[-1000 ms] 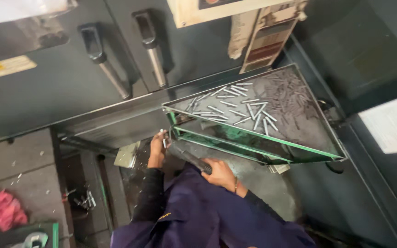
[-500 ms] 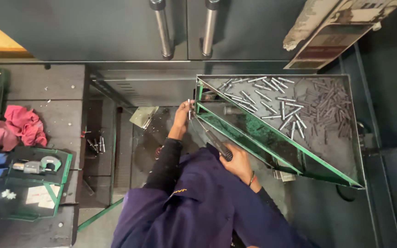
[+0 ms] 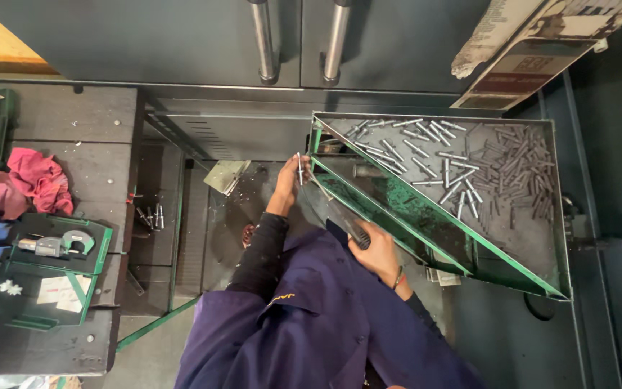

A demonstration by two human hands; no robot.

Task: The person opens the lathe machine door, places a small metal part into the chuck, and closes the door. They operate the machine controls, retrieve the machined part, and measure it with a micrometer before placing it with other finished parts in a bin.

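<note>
Green-painted metal tray [image 3: 512, 252], paint chipped and worn matt, strewn with bright, smooth steel pins [image 3: 426, 151] and duller dark ones. Glossy polished metal handles [image 3: 300, 39] on smooth grey cabinet doors. Soft pink cloth rag [image 3: 34, 180] on rough, dusty grey counter [image 3: 88, 137]; torn cardboard [image 3: 527, 43], frayed.

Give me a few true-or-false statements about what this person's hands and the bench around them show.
1. The left hand holds a small metal pin. True.
2. The right hand grips a dark handle. True.
3. The green tray holds only screws with red heads. False: it holds plain metal pins, bright and dark.
4. The pink rag lies inside the tray. False: it lies on the bench at far left.
5. The cabinet handles are wooden. False: they are metal bars.
</note>
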